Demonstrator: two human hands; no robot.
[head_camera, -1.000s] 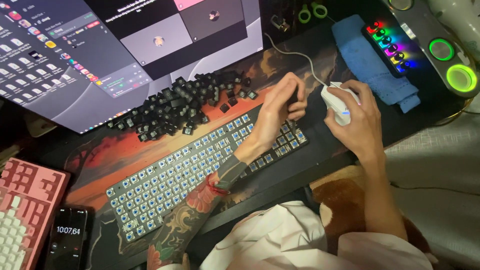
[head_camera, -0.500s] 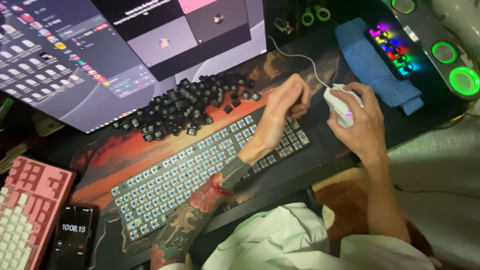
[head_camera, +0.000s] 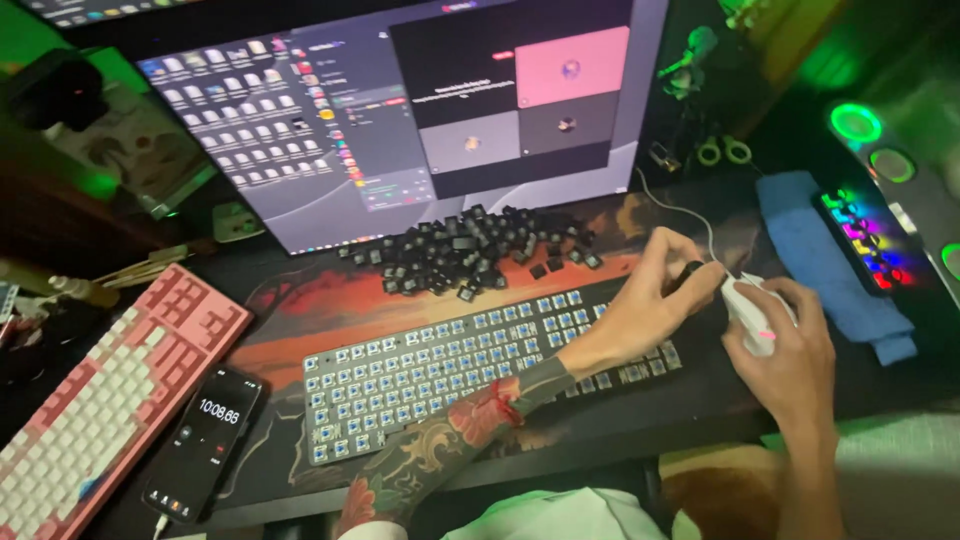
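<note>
A home computer desk: monitor (head_camera: 400, 110), stripped keyboard (head_camera: 420, 375), loose keycaps (head_camera: 470, 250), glowing speakers (head_camera: 900, 160).

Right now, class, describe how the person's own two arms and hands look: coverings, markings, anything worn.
Both arms are bare to the hands, no gloves or rings visible. The left forearm carries a dense floral tattoo in red and dark ink; the left hand is unmarked. The right hand and forearm show no markings.

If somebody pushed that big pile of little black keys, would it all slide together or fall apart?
The pile of black keycaps would probably scatter, since the pieces lie loose and heaped, not joined. Each looks small and likely light. Some already sit apart at the edges, so strays might skid across the desk mat.
</note>
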